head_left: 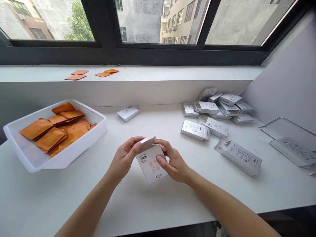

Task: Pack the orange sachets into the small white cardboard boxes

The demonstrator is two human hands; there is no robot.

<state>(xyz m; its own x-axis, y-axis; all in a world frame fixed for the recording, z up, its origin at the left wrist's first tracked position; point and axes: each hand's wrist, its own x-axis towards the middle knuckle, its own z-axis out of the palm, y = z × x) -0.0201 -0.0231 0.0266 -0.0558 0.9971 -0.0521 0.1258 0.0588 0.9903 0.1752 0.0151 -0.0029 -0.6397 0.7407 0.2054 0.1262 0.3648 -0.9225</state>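
A white carton printed "WHITE TEA" [150,166] stands tilted between my hands at the middle of the white table [138,204], with its top flap raised. My left hand [124,158] grips its upper left side, and my right hand [172,161] holds its right side. In a white plastic tray [81,149] to my left lies a heap of orange sachets [56,130]. Several similar cartons [217,107] are piled at the back right, and a partly open one [239,158] lies nearer my right hand.
A single carton [128,113] lies behind my hands. Several orange sachets [91,74] rest on the white windowsill [153,73] below a dark-framed window. A metal-rimmed tray [286,128] holding a flattened carton [293,151] sits at the far right, against a pale wall.
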